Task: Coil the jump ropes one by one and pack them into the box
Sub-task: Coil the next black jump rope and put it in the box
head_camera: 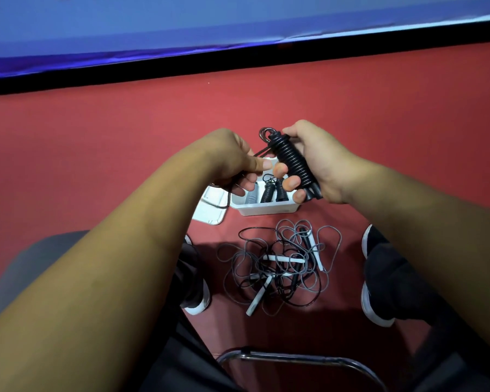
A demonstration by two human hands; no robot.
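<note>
A grey rounded seat (26,264) shows at the far left, past the left forearm. A white lid (211,210) lies flat on the red floor (96,137), touching the left side of the white box (266,209). The left hand (232,162) hovers above lid and box, its thumb and curled fingers pinching the loose tail of the black jump rope (292,162). The box holds 3 coiled ropes side by side: 1 grey coil (251,197) and 2 black coils (267,192). Above the box, the black jump rope is wound tightly round its handles and held tilted, with a small loop at its upper end. The right hand (323,165) grips this bundle, fingers curled round it from underneath. Nearer the person, a tangled pile of loose ropes (277,264), grey and black with white and black handles, lies on the floor near the box, between the left shoe (198,302) and the right shoe (375,312). A curved metal chair frame (294,357) crosses the bottom
</note>
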